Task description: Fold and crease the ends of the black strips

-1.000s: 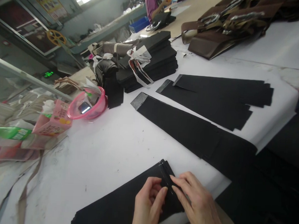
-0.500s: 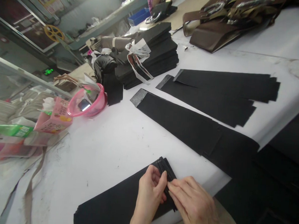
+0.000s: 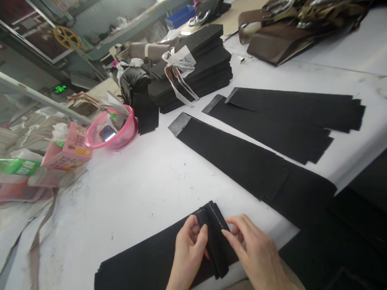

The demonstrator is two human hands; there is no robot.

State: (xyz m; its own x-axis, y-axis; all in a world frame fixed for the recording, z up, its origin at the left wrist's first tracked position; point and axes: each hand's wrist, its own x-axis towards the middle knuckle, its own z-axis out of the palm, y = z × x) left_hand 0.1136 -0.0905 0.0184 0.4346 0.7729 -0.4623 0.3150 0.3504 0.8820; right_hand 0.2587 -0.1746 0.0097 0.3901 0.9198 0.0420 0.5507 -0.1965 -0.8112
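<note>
Fingers of your left hand (image 3: 188, 248) pinch the folded black flap (image 3: 217, 256); those of your right hand (image 3: 257, 248) form a narrow gap.
The flap lies across the end of the layered black panels (image 3: 138, 259) on the white table (image 3: 139, 194), near you; whether your right fingertips grip the edge, I cannot tell. That end looks partly folded; beyond, a long black panel (image 3: 231, 158) and overlapping black panels (image 3: 279, 117) lie flat, grey end bands (image 3: 179, 124) exposed, seemingly unfolded.
</note>
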